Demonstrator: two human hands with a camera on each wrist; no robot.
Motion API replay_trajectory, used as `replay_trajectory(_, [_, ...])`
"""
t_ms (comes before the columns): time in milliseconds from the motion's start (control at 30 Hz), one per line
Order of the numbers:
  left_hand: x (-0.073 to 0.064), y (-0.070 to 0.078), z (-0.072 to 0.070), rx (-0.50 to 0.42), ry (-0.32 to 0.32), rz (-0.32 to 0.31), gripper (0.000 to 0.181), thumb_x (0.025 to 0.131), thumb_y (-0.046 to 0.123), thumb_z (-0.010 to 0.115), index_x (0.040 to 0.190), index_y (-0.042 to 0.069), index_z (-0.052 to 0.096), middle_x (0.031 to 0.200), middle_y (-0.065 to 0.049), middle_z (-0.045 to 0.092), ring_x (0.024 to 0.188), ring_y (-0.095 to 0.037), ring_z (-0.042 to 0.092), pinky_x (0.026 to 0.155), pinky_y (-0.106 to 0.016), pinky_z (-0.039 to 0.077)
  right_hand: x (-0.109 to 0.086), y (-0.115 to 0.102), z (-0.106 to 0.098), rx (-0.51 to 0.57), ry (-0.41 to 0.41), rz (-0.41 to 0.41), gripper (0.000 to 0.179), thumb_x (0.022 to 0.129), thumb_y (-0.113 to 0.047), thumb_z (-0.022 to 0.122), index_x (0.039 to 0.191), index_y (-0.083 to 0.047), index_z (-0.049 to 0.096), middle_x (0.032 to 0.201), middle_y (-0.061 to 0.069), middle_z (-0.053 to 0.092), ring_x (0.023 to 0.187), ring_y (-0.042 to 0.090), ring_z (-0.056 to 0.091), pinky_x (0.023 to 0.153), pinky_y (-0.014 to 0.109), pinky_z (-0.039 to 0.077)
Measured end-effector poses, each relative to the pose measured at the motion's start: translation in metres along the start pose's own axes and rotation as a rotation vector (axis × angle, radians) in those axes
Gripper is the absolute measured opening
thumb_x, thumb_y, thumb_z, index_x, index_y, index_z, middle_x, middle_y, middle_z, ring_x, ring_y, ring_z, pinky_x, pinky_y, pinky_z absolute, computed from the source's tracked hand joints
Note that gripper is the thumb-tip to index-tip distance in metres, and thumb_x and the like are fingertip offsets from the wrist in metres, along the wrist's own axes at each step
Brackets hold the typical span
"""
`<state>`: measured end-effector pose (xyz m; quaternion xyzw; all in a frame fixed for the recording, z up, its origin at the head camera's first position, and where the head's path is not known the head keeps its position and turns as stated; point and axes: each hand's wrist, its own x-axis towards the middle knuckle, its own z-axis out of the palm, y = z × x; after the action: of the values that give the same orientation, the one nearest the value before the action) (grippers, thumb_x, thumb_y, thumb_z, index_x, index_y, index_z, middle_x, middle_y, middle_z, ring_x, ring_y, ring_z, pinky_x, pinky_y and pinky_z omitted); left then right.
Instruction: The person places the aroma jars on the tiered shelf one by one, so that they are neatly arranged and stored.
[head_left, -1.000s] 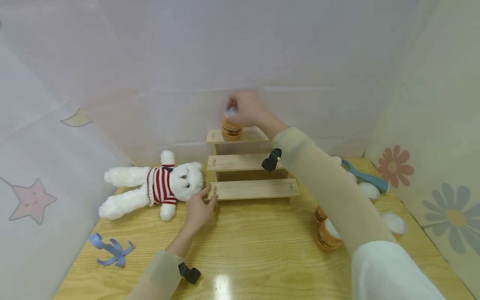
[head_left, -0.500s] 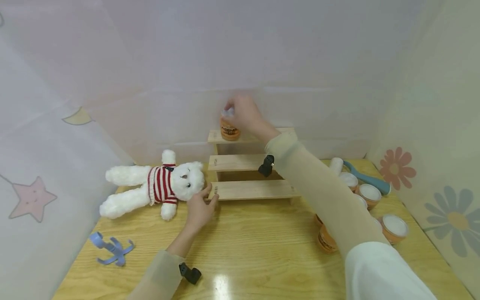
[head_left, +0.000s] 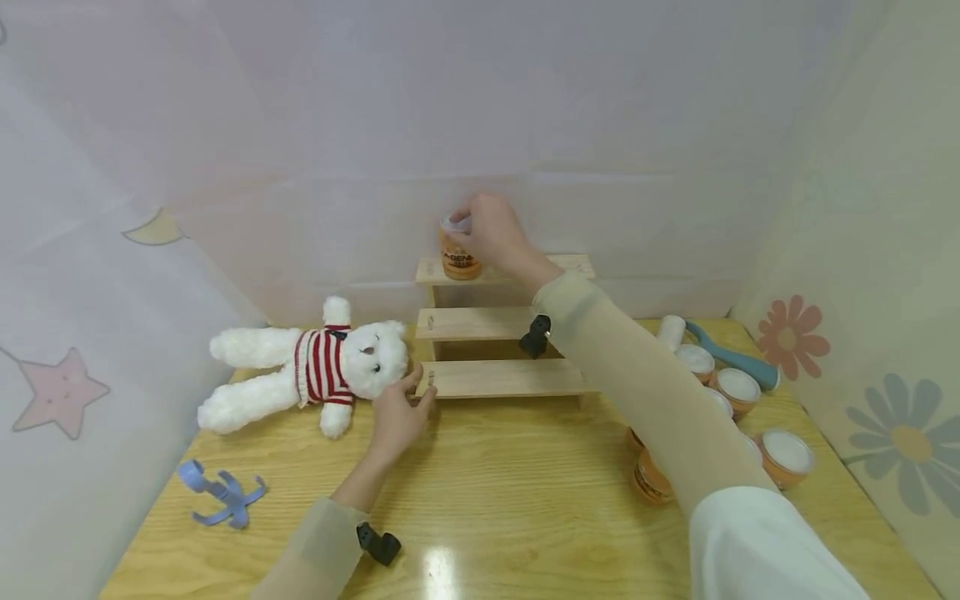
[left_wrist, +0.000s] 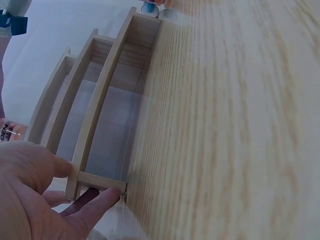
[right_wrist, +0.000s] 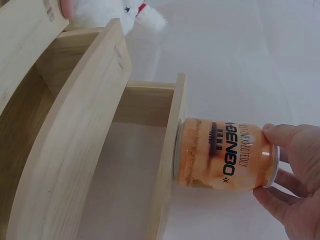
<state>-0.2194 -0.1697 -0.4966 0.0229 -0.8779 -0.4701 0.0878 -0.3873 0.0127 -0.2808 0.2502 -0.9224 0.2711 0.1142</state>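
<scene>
The right hand (head_left: pixel 495 232) pinches the top of an orange cylindrical can (right_wrist: pixel 225 154) — nudged slightly leftward, seemingly fine positioning — upright atop the pale wooden three-step stand (head_left: pixel 502 379); the left hand (head_left: pixel 397 421) pinches its lower-left end.

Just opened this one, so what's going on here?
A person's right grip holds an orange can by its upper end, its base touching the top step of a wooden rack, near the left end. The left grip holds the left end of the bottom step. More cans stand on the table to the right.
</scene>
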Motion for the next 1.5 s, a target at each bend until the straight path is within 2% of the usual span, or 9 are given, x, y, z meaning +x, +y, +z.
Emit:
replay_trajectory(133, [0.001,0.001,0.001,0.015,-0.004,0.007,0.056,0.102,0.017,0.073,0.151,-0.001,0.054,0.15,-0.023,0.061,0.108,-0.037,0.078,0.077,-0.033,0.067,-0.005,0.002,-0.006,-0.008,-0.02,-0.011,0.041,0.103,-0.035,0.073,0.13,-0.005,0.076,0.126,0.013,0.078,0.105,0.023,0.076,0.101,0.034,0.059])
replay_trajectory(367, [0.0,0.001,0.005,0.008,0.001,0.01,0.055,0.102,0.015,0.073,0.151,-0.002,0.055,0.149,-0.022,0.062,0.105,-0.036,0.079,0.075,-0.03,0.066,-0.016,0.015,-0.044,-0.109,-0.008,-0.066,0.043,0.102,-0.039,0.072,0.131,-0.008,0.076,0.139,0.01,0.073,0.14,0.03,0.06,0.123,0.043,0.045])
replay_trajectory(533, [0.0,0.003,0.006,-0.01,-0.032,-0.001,0.056,0.104,0.016,0.071,0.154,0.002,0.053,0.153,-0.02,0.06,0.101,-0.032,0.08,0.068,-0.022,0.062,-0.037,0.033,-0.084,-0.092,-0.009,-0.061,0.043,0.103,-0.037,0.07,0.133,-0.007,0.074,0.146,0.013,0.068,0.138,0.035,0.062,0.115,0.047,0.053])
replay_trajectory(600, [0.0,0.003,0.006,0.0,-0.043,0.008,0.057,0.104,0.017,0.071,0.155,0.001,0.052,0.154,-0.02,0.059,0.081,-0.025,0.078,0.061,-0.018,0.057,-0.047,0.043,-0.098,-0.085,-0.011,-0.047,0.042,0.103,-0.035,0.07,0.133,-0.006,0.074,0.148,0.014,0.066,0.136,0.036,0.063,0.111,0.048,0.056])
replay_trajectory(700, [0.0,0.001,0.006,0.042,-0.043,0.032,0.06,0.103,0.022,0.073,0.155,0.001,0.052,0.155,-0.02,0.058,0.05,-0.012,0.054,0.048,-0.017,0.043,-0.061,0.059,-0.116,-0.078,-0.005,-0.035,0.04,0.102,-0.032,0.071,0.131,-0.004,0.074,0.144,0.017,0.068,0.133,0.038,0.063,0.11,0.051,0.056])
replay_trajectory(767, [0.001,0.0,0.006,0.067,-0.039,0.046,0.063,0.102,0.025,0.074,0.155,0.0,0.052,0.155,-0.02,0.058,0.044,-0.008,0.035,0.046,-0.02,0.035,-0.071,0.072,-0.125,-0.074,0.005,-0.033,0.039,0.102,-0.029,0.072,0.13,-0.003,0.075,0.14,0.019,0.07,0.129,0.039,0.064,0.108,0.053,0.057])
replay_trajectory(833, [0.001,-0.002,0.006,0.071,-0.034,0.053,0.064,0.102,0.028,0.074,0.156,0.001,0.052,0.156,-0.02,0.057,0.042,-0.006,0.029,0.044,-0.02,0.033,-0.08,0.084,-0.133,-0.062,0.006,-0.021,0.038,0.102,-0.028,0.072,0.129,-0.002,0.075,0.137,0.021,0.071,0.127,0.04,0.064,0.108,0.055,0.057])
replay_trajectory(1100, [0.003,-0.004,0.003,0.015,-0.033,0.045,0.057,0.106,0.023,0.068,0.155,-0.001,0.051,0.153,-0.021,0.059,0.039,-0.005,0.038,0.041,-0.02,0.037,-0.123,0.129,-0.149,-0.049,-0.03,0.018,0.038,0.102,-0.026,0.072,0.132,-0.001,0.073,0.135,0.024,0.071,0.119,0.042,0.07,0.101,0.058,0.059])
replay_trajectory(1500, [0.002,0.0,0.006,0.055,-0.019,0.062,0.056,0.105,0.021,0.07,0.152,-0.004,0.053,0.149,-0.022,0.061,0.058,-0.007,0.064,0.052,-0.019,0.047,-0.182,0.175,-0.163,-0.12,-0.111,0.057,0.037,0.102,-0.026,0.074,0.131,-0.003,0.074,0.134,0.023,0.072,0.114,0.04,0.073,0.094,0.055,0.062])
